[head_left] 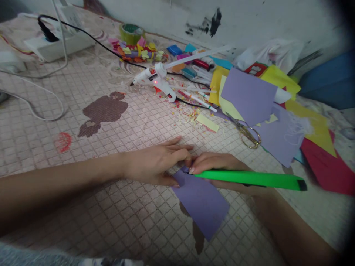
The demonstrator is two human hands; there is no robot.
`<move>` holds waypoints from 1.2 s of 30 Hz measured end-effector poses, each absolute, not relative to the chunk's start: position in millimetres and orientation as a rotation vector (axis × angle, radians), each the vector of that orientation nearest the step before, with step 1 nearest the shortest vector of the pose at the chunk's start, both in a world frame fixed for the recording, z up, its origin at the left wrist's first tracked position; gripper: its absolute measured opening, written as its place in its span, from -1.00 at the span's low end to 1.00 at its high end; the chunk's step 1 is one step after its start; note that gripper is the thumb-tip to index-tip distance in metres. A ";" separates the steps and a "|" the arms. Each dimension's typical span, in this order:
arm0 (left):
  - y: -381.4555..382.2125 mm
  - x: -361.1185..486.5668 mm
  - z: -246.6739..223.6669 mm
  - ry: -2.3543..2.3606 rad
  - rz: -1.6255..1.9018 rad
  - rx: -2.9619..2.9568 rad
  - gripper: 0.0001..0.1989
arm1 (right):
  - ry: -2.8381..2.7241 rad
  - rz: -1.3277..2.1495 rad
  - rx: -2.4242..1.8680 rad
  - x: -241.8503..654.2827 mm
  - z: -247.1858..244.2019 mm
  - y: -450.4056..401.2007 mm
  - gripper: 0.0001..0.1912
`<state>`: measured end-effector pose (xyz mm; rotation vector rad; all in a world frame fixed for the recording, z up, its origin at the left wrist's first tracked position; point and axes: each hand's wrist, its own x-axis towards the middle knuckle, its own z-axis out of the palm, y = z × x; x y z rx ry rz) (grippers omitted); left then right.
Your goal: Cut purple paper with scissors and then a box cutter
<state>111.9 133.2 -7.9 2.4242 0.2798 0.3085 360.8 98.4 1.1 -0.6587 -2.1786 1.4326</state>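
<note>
A piece of purple paper [203, 207] lies flat on the patterned cloth in front of me. My left hand [158, 162] rests over its upper left corner, thumb on the paper's edge. The left index finger is bent, and other fingers stretch out over the cloth. My right hand [215, 162] is closed around a long bright green tool with a black end cap, which looks like a utility knife [249, 178]. Its dark tip meets the paper at the top, close to the left fingertips. Both hands partly hide that corner.
Behind my hands stand a white glue gun [155, 79] with a lit red light, and gold-handled scissors [248, 136]. Coloured paper sheets [249, 92] pile up at right. A decorated ring [138, 51], tape roll [132, 34] and power strip [55, 46] sit farther back.
</note>
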 end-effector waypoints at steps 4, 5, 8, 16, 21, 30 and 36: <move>130.7 107.4 -11.3 0.288 0.335 2.426 -0.67 | -2.174 1.456 -0.654 361.3 0.0 100.2 -0.69; 129.8 105.9 -11.7 0.293 0.340 2.428 -0.67 | -2.163 1.468 -0.655 360.8 0.2 100.5 -0.69; 126.9 101.3 -11.1 0.309 0.343 2.440 -0.64 | -2.137 1.502 -0.658 358.2 2.8 101.0 -0.70; 124.6 100.6 -11.4 0.322 0.383 2.442 -0.59 | -2.103 1.516 -0.659 354.6 8.2 102.1 -0.71; 127.5 109.3 -9.0 0.363 0.432 2.382 -0.66 | -2.093 1.527 -0.649 355.2 6.0 103.1 -0.71; 128.0 111.3 -8.5 0.395 0.479 2.281 -0.69 | -2.108 1.541 -0.600 354.3 6.4 106.3 -0.68; 127.7 112.9 -12.1 0.361 0.484 2.257 -0.49 | -2.132 1.523 -0.652 354.2 6.0 106.1 -0.69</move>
